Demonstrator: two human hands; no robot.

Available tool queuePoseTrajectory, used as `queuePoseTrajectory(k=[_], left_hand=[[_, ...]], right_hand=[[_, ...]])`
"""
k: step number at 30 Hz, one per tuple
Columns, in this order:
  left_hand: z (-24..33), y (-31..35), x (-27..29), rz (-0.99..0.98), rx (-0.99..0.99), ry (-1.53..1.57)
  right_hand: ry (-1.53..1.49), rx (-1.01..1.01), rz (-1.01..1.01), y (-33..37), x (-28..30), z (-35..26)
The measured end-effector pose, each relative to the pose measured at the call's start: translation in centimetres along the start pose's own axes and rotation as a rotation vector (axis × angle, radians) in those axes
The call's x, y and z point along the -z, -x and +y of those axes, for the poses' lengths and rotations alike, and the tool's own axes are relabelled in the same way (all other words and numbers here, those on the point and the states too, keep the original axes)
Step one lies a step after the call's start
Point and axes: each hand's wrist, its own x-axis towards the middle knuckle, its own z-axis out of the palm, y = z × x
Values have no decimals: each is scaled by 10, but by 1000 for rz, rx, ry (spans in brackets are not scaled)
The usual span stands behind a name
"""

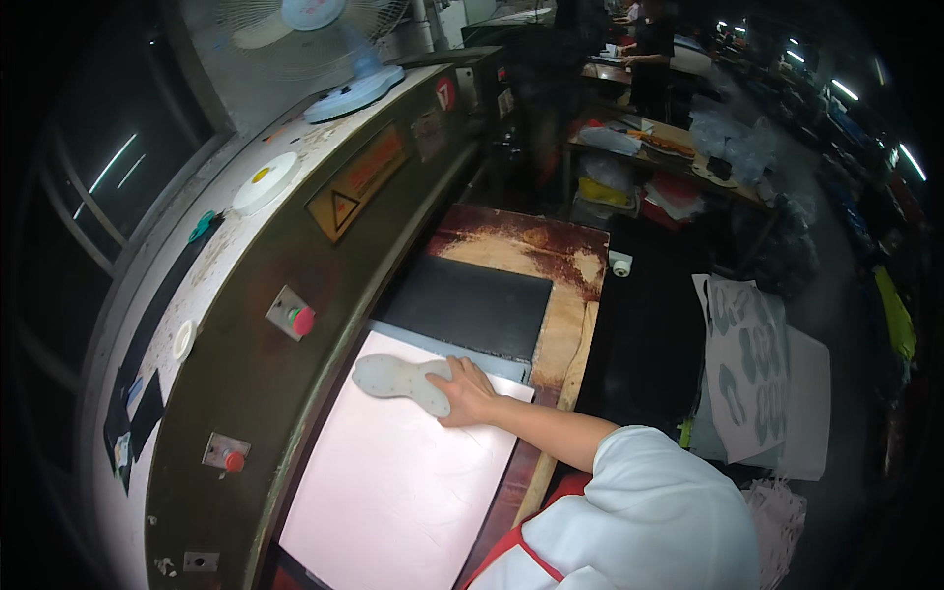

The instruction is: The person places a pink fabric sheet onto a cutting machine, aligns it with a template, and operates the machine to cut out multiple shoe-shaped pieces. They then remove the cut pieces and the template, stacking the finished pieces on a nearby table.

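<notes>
My right hand [466, 395] reaches in from the lower right, its fingers closed on the right end of a grey insole-shaped cutting die [388, 377] with small dots on its face. The die lies over the upper part of a pale pink sheet [393, 482]. That sheet is spread flat, with faint creases, on the press bed. Beyond its far edge are a blue-grey strip [452, 346] and a black mat [470, 303]. My left hand is not in view.
A dark green press beam [246, 383] with red buttons runs along the left; a fan [354, 93] stands on top. Worn wooden boards [565, 256] edge the bed. Sheets with insole-shaped marks [744, 364] lie at right. Farther back are a cluttered table [678, 147] and another person [651, 59].
</notes>
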Motion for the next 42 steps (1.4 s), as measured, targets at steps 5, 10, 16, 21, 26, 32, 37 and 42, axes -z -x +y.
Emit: queuePoseTrajectory(k=[5, 10, 16, 21, 26, 32, 37, 42], left_hand=[[13, 24, -6, -57, 139, -116], [8, 66, 21, 12, 152, -135], [22, 83, 56, -258, 199, -720], [116, 27, 8, -34, -66, -211], [250, 66, -110, -545, -932, 296], [320, 99, -183, -700, -845, 684], [298, 10, -97, -84, 107, 1414], [249, -16, -12, 510, -375, 1112]], right_hand=[[-355, -170, -134, 3, 41, 38], [-86, -15, 155, 17, 77, 108], [376, 133, 338, 70, 109, 135], [-430, -240, -249, 109, 83, 120], [-1516, -400, -383, 105, 75, 118], [-1991, -437, -531, 118, 65, 106], [-1642, -661, -293, 136, 57, 111], [-1837, -664, -314, 149, 64, 96]])
